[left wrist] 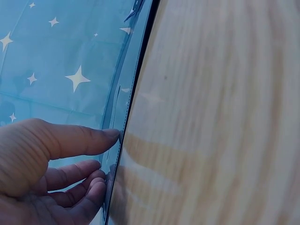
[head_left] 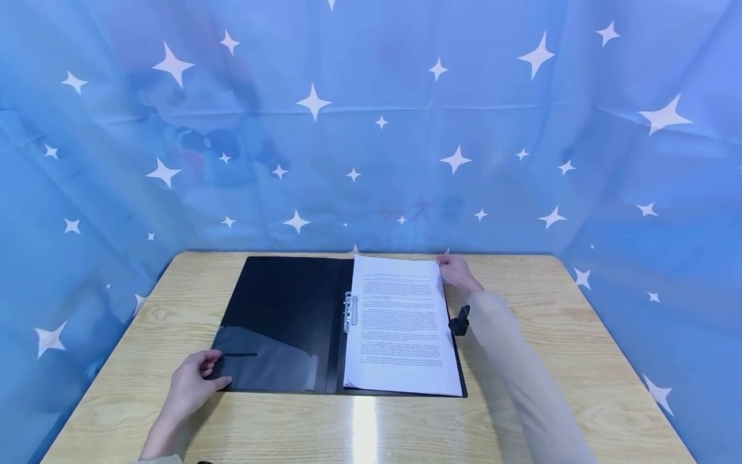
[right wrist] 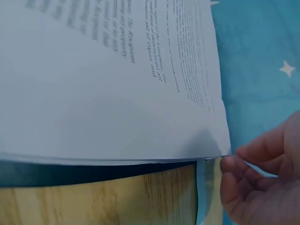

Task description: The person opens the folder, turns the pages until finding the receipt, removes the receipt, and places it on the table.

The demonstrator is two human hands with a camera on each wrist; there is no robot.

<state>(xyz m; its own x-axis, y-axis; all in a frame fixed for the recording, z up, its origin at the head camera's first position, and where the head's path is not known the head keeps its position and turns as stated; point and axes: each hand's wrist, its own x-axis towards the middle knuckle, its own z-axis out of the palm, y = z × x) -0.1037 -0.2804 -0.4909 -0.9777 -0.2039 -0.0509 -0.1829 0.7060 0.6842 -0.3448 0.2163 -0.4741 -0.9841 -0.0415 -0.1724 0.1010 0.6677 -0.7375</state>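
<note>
The stack of printed papers [head_left: 406, 322] lies on the right half of the open black folder [head_left: 290, 296], print facing up, its left edge at the metal clip [head_left: 350, 312]; whether the clip holds the sheets is too small to tell. The right hand [head_left: 458, 274] pinches the far right corner of the papers between thumb and fingers, and the wrist view shows that edge standing a little off the folder beneath. The left hand [head_left: 194, 380] grips the folder's near left corner, beside the clear pocket [head_left: 278, 370], its thumb on the near edge. To handle the corner well, I would keep the pinch light and close to the tip, let the sheets hang level so they do not crease, and avoid any tug toward the right that could strain them at the clip. Steady, low pressure from the left should stop the folder sliding on the wooden surface [head_left: 278, 425], behind which hangs a starry blue curtain [head_left: 371, 148].
</note>
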